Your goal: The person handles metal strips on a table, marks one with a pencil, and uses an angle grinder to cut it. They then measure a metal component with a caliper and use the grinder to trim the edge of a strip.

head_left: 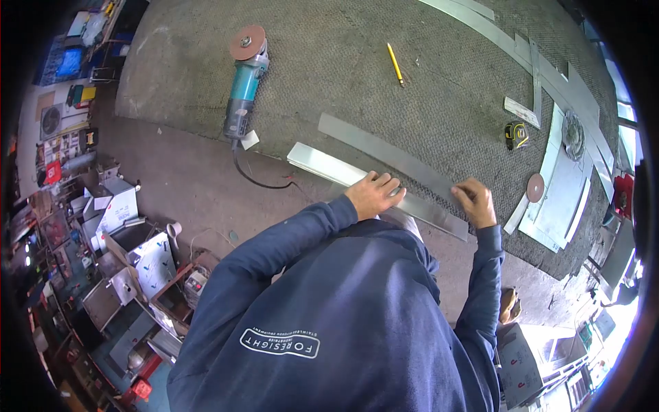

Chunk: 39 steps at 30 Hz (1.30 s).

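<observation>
Head camera shows bright metal strip (326,164) beneath the left hand (372,196) clasping it, grip unclear at right hand (478,202).

left hand (374,195) palm down, curled; right hand (475,201) loosely bent.

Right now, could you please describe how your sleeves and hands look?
Long navy sleeves reach the wrists, matching a navy top with a white, outlined FORESIGHT logo. The left hand and right hand are bare, without gloves.

"FORESIGHT" logo (281,343) on navy sweatshirt (364,302)
</observation>
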Each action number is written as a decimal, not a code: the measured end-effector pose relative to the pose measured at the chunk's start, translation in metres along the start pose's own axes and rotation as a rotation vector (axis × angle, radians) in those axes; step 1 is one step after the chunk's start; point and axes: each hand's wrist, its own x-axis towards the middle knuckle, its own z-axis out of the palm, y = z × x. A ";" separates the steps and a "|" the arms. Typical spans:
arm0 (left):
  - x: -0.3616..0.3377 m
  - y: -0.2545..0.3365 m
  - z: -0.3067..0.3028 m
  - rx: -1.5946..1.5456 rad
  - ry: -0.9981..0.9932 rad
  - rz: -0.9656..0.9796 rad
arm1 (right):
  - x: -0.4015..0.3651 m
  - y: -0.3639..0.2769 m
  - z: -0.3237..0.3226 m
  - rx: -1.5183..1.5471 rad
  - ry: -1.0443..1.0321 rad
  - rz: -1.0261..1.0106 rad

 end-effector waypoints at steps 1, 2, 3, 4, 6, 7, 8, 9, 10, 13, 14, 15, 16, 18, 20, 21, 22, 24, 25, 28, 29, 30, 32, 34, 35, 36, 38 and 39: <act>0.000 0.000 0.001 0.003 0.022 0.002 | 0.000 -0.007 -0.006 -0.027 0.058 -0.051; 0.000 0.000 0.002 0.010 0.044 0.003 | 0.001 -0.006 -0.007 -0.023 0.055 -0.053; 0.001 0.000 -0.001 0.008 0.061 -0.005 | 0.000 -0.003 -0.009 -0.009 0.131 -0.076; 0.003 -0.001 -0.004 0.010 0.056 -0.009 | -0.001 -0.001 -0.011 0.004 0.207 -0.098; 0.012 -0.006 -0.009 -0.116 -0.047 -0.038 | -0.006 0.004 -0.016 0.006 0.235 -0.046; 0.020 -0.010 -0.010 -0.195 -0.123 -0.079 | -0.009 0.007 -0.019 0.059 0.303 -0.026; 0.028 -0.014 -0.010 -0.197 -0.124 -0.081 | -0.013 0.011 -0.022 0.112 0.371 -0.005; 0.037 -0.019 -0.008 -0.235 -0.147 -0.103 | -0.017 0.012 -0.026 0.128 0.411 -0.002; 0.046 -0.023 -0.007 -0.272 -0.169 -0.124 | -0.021 0.013 -0.031 0.127 0.410 -0.002; 0.067 -0.032 -0.023 -0.262 -0.236 -0.156 | -0.038 0.005 -0.045 0.407 0.583 0.248; 0.074 -0.034 -0.033 -0.248 -0.303 -0.183 | -0.042 0.003 -0.046 0.403 0.596 0.255; 0.080 -0.034 -0.044 -0.219 -0.356 -0.167 | -0.047 0.002 -0.048 0.493 0.669 0.263; 0.079 -0.036 -0.043 -0.224 -0.351 -0.152 | -0.052 0.003 -0.052 0.581 0.743 0.266; 0.073 -0.042 -0.040 -0.133 0.055 -0.123 | -0.067 0.005 -0.059 0.575 0.774 0.274; 0.064 -0.049 -0.055 -0.206 0.148 -0.184 | -0.082 0.006 -0.065 0.435 0.787 0.288; 0.056 -0.053 -0.057 -0.324 0.239 -0.302 | -0.089 -0.004 -0.065 0.382 0.787 0.308; 0.051 -0.056 -0.061 -0.441 0.331 -0.423 | -0.094 -0.007 -0.061 0.379 0.796 0.314; 0.037 -0.052 -0.072 -0.621 0.283 -0.488 | -0.100 -0.010 -0.047 0.183 0.817 0.223; 0.034 -0.048 -0.078 -0.796 0.232 -0.561 | -0.099 -0.016 -0.035 0.268 0.842 0.237; 0.045 -0.043 -0.096 -0.949 0.256 -0.587 | -0.087 -0.028 -0.005 0.372 0.902 0.128; 0.053 -0.042 -0.105 -1.021 0.254 -0.608 | -0.079 -0.039 0.003 0.371 0.904 0.130; 0.062 -0.039 -0.114 -1.021 0.253 -0.608 | -0.069 -0.051 0.011 0.387 0.963 0.096; 0.080 -0.034 -0.131 -1.031 0.339 -0.460 | -0.052 -0.071 0.029 0.453 1.016 0.049; 0.101 -0.017 -0.151 -0.943 0.421 -0.424 | -0.036 -0.106 0.049 0.515 1.006 0.050; 0.106 -0.009 -0.156 -0.857 0.496 -0.388 | -0.028 -0.115 0.065 0.517 0.984 -0.031; 0.107 -0.005 -0.156 -0.860 0.497 -0.381 | -0.023 -0.123 0.082 0.486 0.914 -0.080; 0.110 0.003 -0.151 -0.668 0.373 -0.405 | -0.017 -0.143 0.119 0.672 0.768 -0.090; 0.106 -0.003 -0.136 -0.678 0.360 -0.507 | -0.012 -0.156 0.131 0.874 0.723 -0.139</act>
